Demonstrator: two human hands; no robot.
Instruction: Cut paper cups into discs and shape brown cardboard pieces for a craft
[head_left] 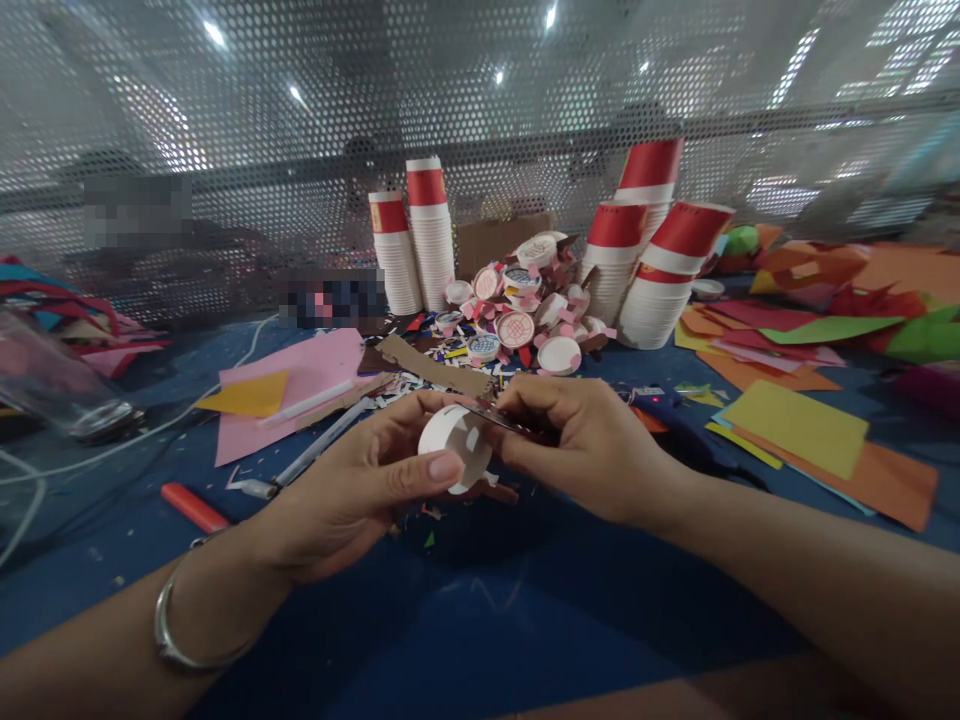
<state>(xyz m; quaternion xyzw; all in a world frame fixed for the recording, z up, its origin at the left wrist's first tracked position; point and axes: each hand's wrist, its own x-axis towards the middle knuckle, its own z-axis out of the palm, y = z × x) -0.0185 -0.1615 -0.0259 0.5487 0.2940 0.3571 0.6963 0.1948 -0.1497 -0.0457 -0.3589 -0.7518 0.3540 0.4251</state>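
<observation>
My left hand [360,480] holds a short white paper cup bottom [441,432], thumb across its front and fingers behind. The cup bottom is tilted, and its hollow inside faces right. Closed in a pinch, my right hand [589,445] grips a thin dark flat piece [491,414] whose tip meets the cup bottom's upper rim. Most of that piece is hidden by the fingers, so its exact kind does not show. Brown and pale scraps show just under the cup bottom. Beyond the hands lies a pile of similar white cup bottoms [515,328] with pink tabs and drawn patterns.
Paper cup stacks [433,250] rise behind, with more red-topped stacks [649,290] to the right. Coloured paper sheets [799,425] lie right, pink paper [307,385] left. A glue gun [675,425], a red-handled tool [193,508], a clear bottle [60,380] and a white cable [180,425] lie around.
</observation>
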